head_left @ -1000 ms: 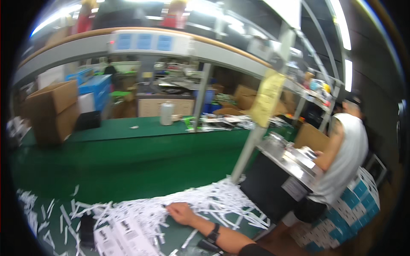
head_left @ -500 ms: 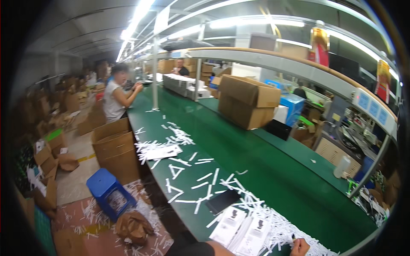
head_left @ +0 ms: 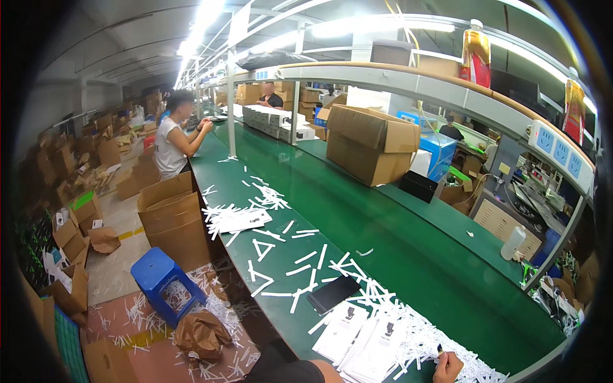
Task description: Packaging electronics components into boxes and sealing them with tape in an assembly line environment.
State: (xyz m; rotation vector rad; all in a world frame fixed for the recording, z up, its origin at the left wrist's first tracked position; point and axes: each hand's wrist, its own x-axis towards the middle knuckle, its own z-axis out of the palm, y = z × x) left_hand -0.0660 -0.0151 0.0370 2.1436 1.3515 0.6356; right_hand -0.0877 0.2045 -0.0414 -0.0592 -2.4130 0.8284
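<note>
The right hand (head_left: 449,367) is curled and clamped on a small dark thing (head_left: 439,349), beside white paper strips (head_left: 418,332). About the left hand's grip, I cannot tell.

The green surface (head_left: 284,319) carries white strips (head_left: 415,325), and by its near edge white leaflets (head_left: 377,338) with black print, a black slab (head_left: 333,294) and a black piece (head_left: 439,348) at the right fingers (head_left: 452,365). Off its left edge are a blue stool (head_left: 153,274), a brown bag (head_left: 201,335) and a reddish floor (head_left: 102,319) with a yellow stripe (head_left: 142,340); beyond its right edge, a brown carton (head_left: 364,147).
</note>
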